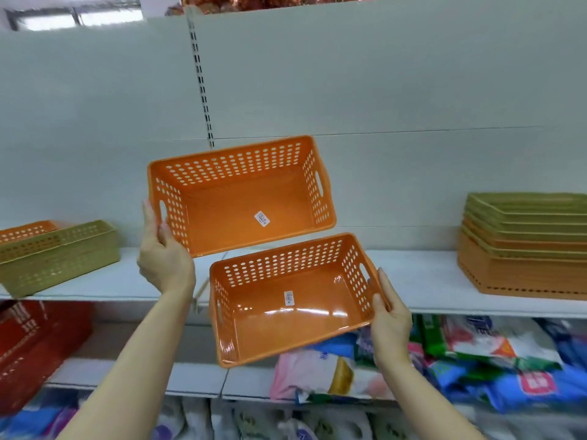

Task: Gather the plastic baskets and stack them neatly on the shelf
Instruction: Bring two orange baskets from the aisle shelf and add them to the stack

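One orange basket (241, 195) is gripped at its end by the left hand (165, 252), a second orange basket (292, 296) by the right hand (389, 315), both above the shelf (422, 281). Rims should be squared before nesting (walls flex, probably).

glossy smooth orange plastic basket (286, 312) at 6 o'clock; matt white shelf (428, 281) board; shiny plastic packets (476, 360) at 4 o'clock.
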Demonstrator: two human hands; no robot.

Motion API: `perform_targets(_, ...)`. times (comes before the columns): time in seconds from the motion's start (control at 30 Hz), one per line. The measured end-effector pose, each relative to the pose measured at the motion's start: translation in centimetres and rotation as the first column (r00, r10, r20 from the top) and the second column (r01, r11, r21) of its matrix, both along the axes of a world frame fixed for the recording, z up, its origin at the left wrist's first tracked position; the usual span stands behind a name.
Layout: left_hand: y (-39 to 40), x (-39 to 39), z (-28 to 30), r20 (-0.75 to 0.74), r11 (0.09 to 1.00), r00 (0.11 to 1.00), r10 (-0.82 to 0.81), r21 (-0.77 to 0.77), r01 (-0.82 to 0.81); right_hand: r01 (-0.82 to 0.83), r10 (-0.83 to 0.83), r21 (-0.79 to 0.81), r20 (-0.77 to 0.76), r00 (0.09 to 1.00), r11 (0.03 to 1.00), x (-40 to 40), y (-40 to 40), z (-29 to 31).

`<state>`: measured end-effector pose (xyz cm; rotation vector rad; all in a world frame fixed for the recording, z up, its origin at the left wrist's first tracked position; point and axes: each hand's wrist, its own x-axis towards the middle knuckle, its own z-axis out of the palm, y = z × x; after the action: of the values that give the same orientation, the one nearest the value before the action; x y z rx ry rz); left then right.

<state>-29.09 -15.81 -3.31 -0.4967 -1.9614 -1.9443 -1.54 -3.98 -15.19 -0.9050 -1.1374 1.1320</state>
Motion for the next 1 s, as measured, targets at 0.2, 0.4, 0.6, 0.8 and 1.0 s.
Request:
perform_targets(0.2,3.3,5.0,1.5,-0.043,0.996,0.997,-0.070,0.051,0.073,0.114,-0.113,0.052,-0.027,0.993,0.992,8.3,1.2,2.7)
perform_targets(0.4,8.2,9.3,4.8,-0.119,0.988,0.990,-0.079,0.122,0.093,0.242,-0.228,0.136,-0.107,0.968,0.961,15.5,5.6,5.7)
perform_targets(0.6,15.2,14.3,8.3,-0.127,0.929,0.986,-0.105,0.342,0.143,0.234,-0.195,0.228,-0.180,0.964,0.945,23.0,12.6,9.4)
perform_targets(0.8,22.4,20.9,10.1,-0.109,0.888,0.984,-0.137,0.426,0.171,0.235,-0.183,0.294,-0.192,0.964,0.926,30.8,20.6,13.6)
perform_targets(1.0,28.6,25.8,12.0,-0.134,0.871,0.978,-0.157,0.447,0.201,0.299,-0.255,0.271,-0.184,0.949,0.915,36.5,27.9,15.3)
